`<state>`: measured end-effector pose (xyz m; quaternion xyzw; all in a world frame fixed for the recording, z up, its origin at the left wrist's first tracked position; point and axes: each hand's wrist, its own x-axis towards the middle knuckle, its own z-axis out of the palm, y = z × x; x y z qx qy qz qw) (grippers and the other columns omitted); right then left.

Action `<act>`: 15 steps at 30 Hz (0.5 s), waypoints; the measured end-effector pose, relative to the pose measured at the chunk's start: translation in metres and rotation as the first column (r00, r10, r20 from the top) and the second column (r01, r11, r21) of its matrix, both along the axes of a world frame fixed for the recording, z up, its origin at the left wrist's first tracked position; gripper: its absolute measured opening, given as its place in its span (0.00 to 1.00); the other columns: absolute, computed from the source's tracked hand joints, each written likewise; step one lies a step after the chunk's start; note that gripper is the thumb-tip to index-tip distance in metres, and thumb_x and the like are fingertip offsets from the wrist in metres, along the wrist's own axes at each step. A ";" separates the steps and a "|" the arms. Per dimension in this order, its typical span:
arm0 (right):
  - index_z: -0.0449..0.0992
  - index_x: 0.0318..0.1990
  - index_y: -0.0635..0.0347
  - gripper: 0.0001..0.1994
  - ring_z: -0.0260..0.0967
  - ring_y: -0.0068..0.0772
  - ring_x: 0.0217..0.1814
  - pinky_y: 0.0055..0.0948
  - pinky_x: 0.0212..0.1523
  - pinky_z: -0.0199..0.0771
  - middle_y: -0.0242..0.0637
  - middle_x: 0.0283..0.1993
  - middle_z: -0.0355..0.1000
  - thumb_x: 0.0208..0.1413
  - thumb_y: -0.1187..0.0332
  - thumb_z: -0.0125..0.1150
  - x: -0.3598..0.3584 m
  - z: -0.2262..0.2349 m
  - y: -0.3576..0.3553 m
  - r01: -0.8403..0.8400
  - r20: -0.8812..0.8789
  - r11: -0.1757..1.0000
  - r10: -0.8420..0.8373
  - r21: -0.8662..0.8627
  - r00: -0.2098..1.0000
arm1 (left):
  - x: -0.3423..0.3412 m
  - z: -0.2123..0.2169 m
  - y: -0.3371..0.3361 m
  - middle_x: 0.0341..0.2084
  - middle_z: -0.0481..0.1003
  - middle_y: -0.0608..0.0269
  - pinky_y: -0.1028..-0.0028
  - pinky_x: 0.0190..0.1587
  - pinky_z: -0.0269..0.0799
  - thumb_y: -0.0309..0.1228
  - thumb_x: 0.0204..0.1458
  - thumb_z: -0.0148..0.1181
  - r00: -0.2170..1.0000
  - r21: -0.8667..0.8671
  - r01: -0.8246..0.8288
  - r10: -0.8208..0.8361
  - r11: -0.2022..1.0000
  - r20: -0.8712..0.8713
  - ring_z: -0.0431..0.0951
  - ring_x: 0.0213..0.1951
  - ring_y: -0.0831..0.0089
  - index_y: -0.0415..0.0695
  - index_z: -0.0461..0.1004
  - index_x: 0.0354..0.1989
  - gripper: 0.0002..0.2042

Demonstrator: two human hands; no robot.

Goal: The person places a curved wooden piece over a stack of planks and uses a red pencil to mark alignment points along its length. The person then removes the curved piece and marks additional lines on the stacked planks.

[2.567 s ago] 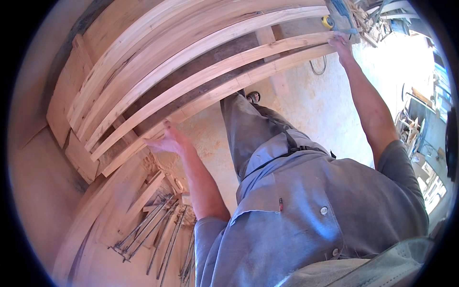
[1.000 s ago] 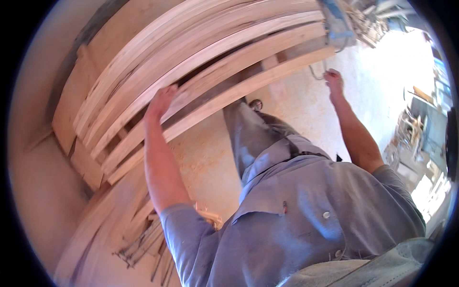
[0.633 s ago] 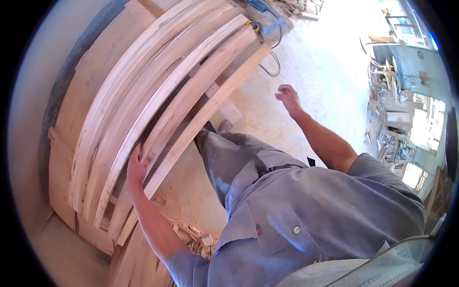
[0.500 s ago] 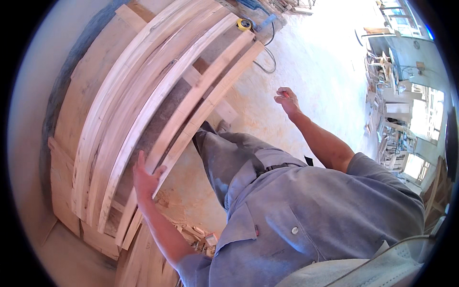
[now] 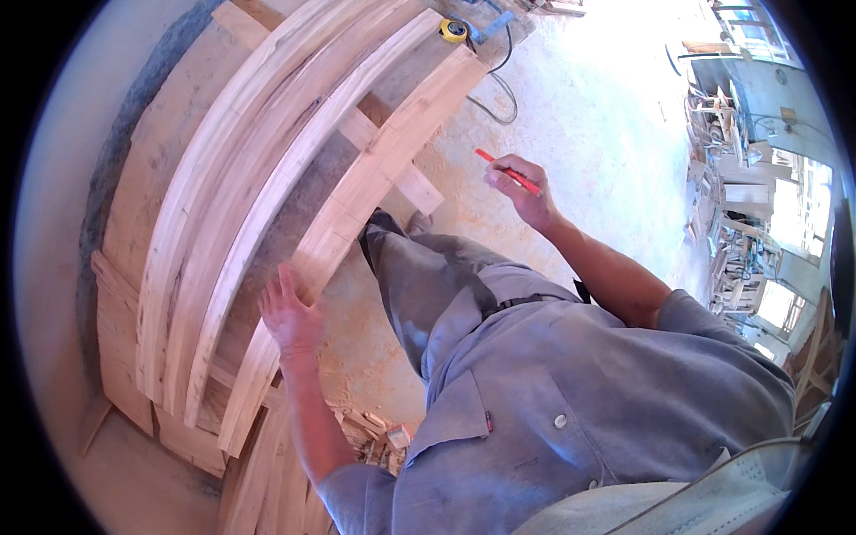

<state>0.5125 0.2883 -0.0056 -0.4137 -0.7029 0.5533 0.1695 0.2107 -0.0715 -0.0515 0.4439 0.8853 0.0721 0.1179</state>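
Two long, pale wooden boards (image 5: 388, 147) lie side by side, pressed together edge to edge. My left hand (image 5: 294, 319) is laid across both boards near their middle, fingers over the far edge and gripping them. Out over the floor to the right, my right hand (image 5: 526, 198) is closed around a slim red pencil (image 5: 528, 184), one end poking out past the fingers. Whether it is a pencil or a thin marker is hard to make out. Further left, several curved wooden boards (image 5: 259, 201) rest in a row, apart from the gripped pair.
A yellow tape measure (image 5: 453, 31) sits at the boards' far end, with a dark cable (image 5: 514, 107) looping nearby. Short crosspieces (image 5: 417, 189) support the boards. Wood scraps (image 5: 364, 430) lie on the floor below. Cluttered racks (image 5: 736, 214) stand along the right wall.
The gap between the two nearest boards has closed under my left hand. My right hand has moved slightly down and left, turning so the red pencil shows.
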 end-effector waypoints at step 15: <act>0.77 0.50 0.56 0.11 0.77 0.49 0.36 0.41 0.38 0.76 0.45 0.33 0.77 0.65 0.64 0.57 -0.148 0.009 -0.057 -0.442 0.099 0.857 0.432 0.265 0.897 | -0.020 -0.013 -0.008 0.47 0.74 0.50 0.52 0.53 0.70 0.40 0.31 0.79 0.997 0.079 -0.014 0.020 0.997 -0.081 0.74 0.51 0.50 0.43 0.63 0.66 0.48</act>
